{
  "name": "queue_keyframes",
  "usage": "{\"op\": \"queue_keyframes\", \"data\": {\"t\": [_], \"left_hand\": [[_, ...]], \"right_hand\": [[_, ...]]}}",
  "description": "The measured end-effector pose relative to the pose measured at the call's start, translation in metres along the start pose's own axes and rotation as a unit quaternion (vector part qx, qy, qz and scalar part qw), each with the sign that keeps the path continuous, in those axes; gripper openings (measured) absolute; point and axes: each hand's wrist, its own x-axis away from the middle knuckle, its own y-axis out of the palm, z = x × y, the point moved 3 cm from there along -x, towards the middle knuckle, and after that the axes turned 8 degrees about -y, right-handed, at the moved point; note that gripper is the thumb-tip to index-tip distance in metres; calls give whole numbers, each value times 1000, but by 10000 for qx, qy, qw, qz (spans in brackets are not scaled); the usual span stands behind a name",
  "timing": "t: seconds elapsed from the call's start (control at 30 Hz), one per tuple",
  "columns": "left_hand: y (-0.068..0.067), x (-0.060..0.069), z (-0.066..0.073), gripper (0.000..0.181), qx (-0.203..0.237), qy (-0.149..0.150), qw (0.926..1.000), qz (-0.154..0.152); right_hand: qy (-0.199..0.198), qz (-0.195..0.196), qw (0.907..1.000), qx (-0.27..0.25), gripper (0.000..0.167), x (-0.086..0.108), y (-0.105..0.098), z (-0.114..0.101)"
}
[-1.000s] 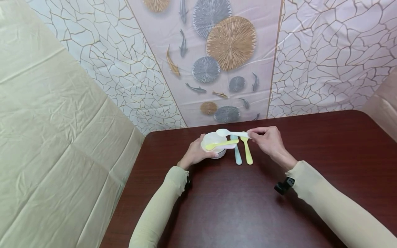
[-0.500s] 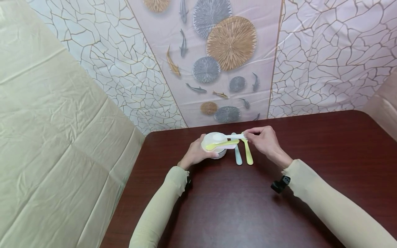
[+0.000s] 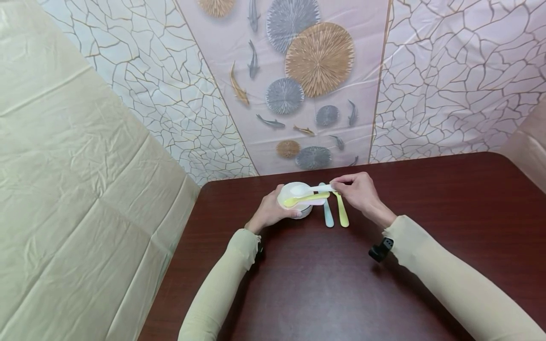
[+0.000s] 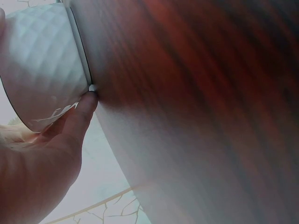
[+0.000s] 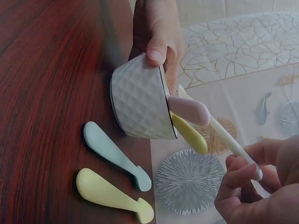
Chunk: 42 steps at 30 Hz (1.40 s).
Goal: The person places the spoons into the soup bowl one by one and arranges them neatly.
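My left hand (image 3: 269,208) grips a small white bowl (image 5: 138,100) with a diamond-textured outside and a thin dark rim. A yellow spoon (image 3: 313,196) and a lilac-handled utensil (image 5: 190,110) lean out over the bowl's rim; the lilac one's head is hidden. Between thumb and fingers, my right hand (image 3: 358,190) pinches the handle of a white spoon (image 3: 320,188), whose head is over the bowl's mouth. On the table, just right of the bowl, lie a light blue utensil (image 5: 110,149) and a yellow fork (image 3: 342,212), side by side.
A dark red-brown wooden table (image 3: 315,284) carries everything. Behind it hangs a patterned cloth (image 3: 320,61) with round motifs and fish, and a plain beige cloth (image 3: 85,189) closes the left side.
My right hand has moved a little left and the white spoon's head has lowered toward the bowl. My left hand and the bowl have stayed in place.
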Motion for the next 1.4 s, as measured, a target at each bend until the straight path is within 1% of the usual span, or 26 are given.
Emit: {"op": "queue_keyframes", "data": {"t": [0.27,0.53,1.03,1.4], "left_hand": [[0,0,0,94,-43,-43,10000,-10],[-1,0,0,90,5,16,10000,-20],[-1,0,0,90,-19,38,10000,-40],[0,0,0,89,34,66,10000,-7]], "right_hand": [[43,-9,10000,72,23,-3,5,-1],[99,-91,9999,62,24,-4,9,-1],[45,-159,9998,-98,23,-12,16,3],[154,-230,9996,-111,23,-19,24,11]]}}
